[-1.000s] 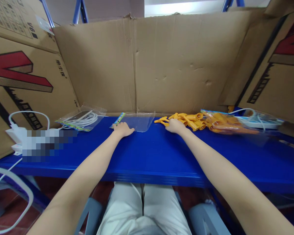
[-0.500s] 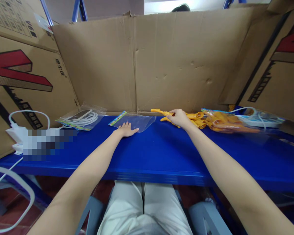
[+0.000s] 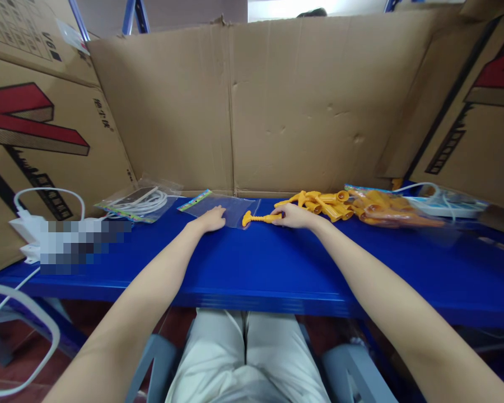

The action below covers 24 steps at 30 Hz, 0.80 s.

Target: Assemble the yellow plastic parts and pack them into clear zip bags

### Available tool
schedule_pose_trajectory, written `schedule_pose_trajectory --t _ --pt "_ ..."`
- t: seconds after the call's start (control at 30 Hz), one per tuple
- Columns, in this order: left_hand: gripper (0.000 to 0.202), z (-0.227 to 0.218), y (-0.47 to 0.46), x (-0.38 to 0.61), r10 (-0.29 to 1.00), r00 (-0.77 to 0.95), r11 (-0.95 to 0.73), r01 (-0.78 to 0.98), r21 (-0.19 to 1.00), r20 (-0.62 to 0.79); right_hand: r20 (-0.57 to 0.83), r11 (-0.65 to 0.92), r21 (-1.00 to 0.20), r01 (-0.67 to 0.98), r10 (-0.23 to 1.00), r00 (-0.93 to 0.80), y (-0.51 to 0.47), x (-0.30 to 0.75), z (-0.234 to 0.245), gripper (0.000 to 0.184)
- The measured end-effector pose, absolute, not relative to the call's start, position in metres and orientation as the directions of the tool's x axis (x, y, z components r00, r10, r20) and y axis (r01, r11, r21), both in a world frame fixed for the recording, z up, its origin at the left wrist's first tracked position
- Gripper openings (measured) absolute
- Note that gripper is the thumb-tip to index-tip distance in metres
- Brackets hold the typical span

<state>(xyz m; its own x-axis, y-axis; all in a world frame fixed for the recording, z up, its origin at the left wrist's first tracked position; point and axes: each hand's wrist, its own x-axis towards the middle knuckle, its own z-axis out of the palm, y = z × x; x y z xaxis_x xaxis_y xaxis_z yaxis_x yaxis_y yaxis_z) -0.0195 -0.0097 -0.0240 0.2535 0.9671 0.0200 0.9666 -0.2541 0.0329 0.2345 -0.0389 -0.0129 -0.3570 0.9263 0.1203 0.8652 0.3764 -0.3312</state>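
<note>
A likely light, stiff yellow toy (image 3: 260, 219) is aptly gripped by its handle (image 3: 274, 218) in the right hand (image 3: 293, 216); the left hand (image 3: 211, 219) is laid unclenched.

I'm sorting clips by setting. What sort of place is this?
Probably a makeshift workstation: a blue worktop screened by a cardboard panel, with a pile of orange pieces and a flat clear bag on it.
</note>
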Motion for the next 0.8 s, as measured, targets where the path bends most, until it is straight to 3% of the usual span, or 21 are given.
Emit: schedule_pose_trajectory --t 0.2,0.47,0.8 --pt "0.049 -0.023 -0.022 -0.001 0.936 0.325 -0.34 0.935 0.104 0.135 0.155 0.361 -0.299 0.884 0.932 -0.328 -0.038 0.231 -0.015 0.028" --pt "0.016 -0.024 -0.03 0.01 0.9 0.399 -0.4 0.916 -0.034 0.177 0.162 0.374 -0.263 0.889 0.926 -0.341 -0.037 0.232 -0.017 0.027" --pt "0.027 -0.028 -0.037 0.025 0.693 0.603 -0.594 0.788 -0.161 0.395 0.363 0.477 -0.28 0.833 0.856 -0.369 -0.039 0.217 -0.019 0.021"
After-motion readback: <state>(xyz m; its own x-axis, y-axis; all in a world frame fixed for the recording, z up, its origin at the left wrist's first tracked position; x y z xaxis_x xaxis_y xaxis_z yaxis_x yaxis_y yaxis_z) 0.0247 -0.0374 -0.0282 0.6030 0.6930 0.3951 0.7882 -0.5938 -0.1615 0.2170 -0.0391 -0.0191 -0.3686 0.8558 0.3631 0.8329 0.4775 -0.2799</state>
